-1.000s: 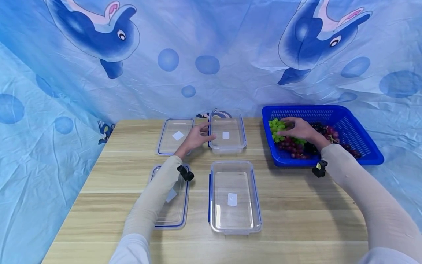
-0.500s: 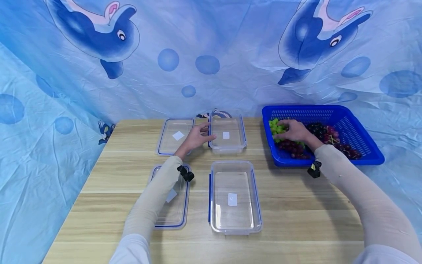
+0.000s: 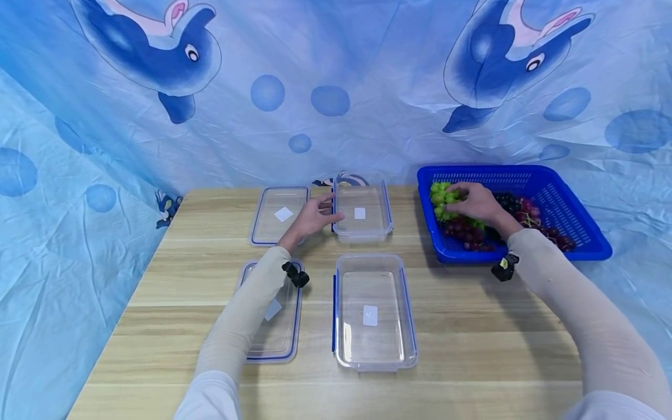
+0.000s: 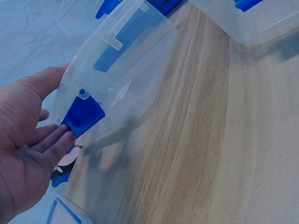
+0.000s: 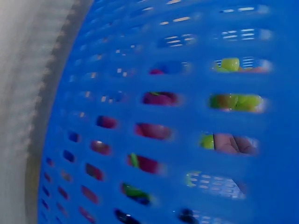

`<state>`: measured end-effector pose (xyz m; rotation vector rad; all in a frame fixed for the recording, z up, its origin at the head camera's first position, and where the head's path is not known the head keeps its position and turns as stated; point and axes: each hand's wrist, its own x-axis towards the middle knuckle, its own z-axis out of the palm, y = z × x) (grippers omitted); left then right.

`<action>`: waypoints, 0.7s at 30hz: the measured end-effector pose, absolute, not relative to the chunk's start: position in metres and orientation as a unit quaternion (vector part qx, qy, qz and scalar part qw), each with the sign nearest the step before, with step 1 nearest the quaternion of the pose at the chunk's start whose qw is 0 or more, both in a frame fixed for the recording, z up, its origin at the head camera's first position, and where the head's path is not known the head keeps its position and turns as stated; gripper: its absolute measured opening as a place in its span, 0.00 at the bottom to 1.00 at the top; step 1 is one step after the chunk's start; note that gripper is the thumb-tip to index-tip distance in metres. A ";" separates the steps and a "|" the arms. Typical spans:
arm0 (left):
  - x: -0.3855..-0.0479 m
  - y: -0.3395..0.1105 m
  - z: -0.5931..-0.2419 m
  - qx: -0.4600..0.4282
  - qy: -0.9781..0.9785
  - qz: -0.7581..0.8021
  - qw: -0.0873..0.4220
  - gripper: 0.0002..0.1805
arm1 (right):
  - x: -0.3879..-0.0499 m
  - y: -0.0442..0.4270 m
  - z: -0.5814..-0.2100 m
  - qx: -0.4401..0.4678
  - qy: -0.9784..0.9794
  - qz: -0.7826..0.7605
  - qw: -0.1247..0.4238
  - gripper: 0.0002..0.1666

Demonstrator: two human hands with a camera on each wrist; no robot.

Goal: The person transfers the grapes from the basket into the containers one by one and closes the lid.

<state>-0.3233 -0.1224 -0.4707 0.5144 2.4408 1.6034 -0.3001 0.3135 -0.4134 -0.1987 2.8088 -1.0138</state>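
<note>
At the back of the table stands a clear plastic food container [image 3: 362,198] with blue latches. My left hand [image 3: 311,217] is at its left side, thumb by the rim and fingertips touching a blue latch [image 4: 84,115] in the left wrist view. My right hand [image 3: 479,203] reaches into a blue basket [image 3: 583,227] and holds a bunch of green grapes [image 3: 440,197] between thumb and fingers. Red grapes [image 3: 467,233] and black grapes [image 3: 506,201] lie beside it. Through the basket's slots, the right wrist view shows parts of the green grapes [image 5: 236,102] and fingers.
A second, larger clear container [image 3: 373,286] stands open in front of the first. Two clear lids with blue seals, a back one [image 3: 278,213] and a front one [image 3: 273,338], lie to the left. A blue curtain [image 3: 367,134] hangs behind the table.
My right hand shifted slightly right and down, then back up and left, staying at the green grapes; more of the bunch shows now. My left hand has stayed at the back container.
</note>
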 end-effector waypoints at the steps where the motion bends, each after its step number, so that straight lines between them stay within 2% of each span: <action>1: -0.324 -0.123 -0.471 0.173 0.820 0.538 0.089 0.43 | -0.299 0.314 -0.411 -0.068 0.935 -0.341 0.072 0.32; 13: -0.326 -0.124 -0.473 0.180 0.818 0.539 0.095 0.44 | -0.289 0.307 -0.366 -0.074 0.924 -0.375 0.016 0.34; 21: -0.326 -0.124 -0.471 0.180 0.821 0.533 0.094 0.44 | -0.296 0.283 -0.346 -0.092 0.900 -0.427 0.021 0.38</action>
